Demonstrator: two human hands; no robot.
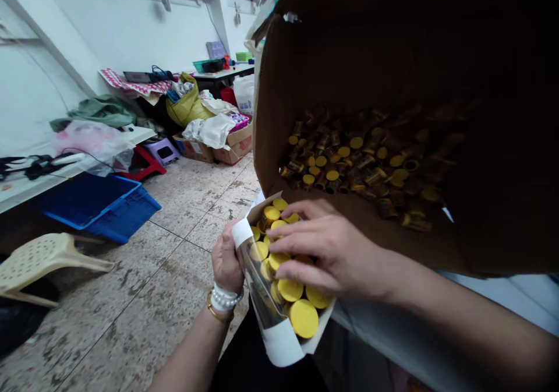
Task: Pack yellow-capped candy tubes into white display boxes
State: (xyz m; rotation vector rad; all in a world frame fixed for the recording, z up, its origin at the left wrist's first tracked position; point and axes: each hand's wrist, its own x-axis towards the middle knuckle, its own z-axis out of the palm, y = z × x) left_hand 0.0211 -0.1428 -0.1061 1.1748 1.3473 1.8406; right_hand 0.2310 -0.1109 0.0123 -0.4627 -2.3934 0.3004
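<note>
A white box with a clear window, tilted in the lower middle, holds several small jars with yellow lids. My left hand, wearing bracelets, grips the box at its upper left side. Over the jars lies my right hand, its fingers spread and touching the lids. Behind them a large cardboard box lies on its side with its mouth facing me, and a heap of similar small jars rests inside. The deeper part of that carton is dark.
On the speckled floor at the left are a blue crate, a cream stool and a red stool. Cartons with bags stand farther back, near a white table edge along the wall.
</note>
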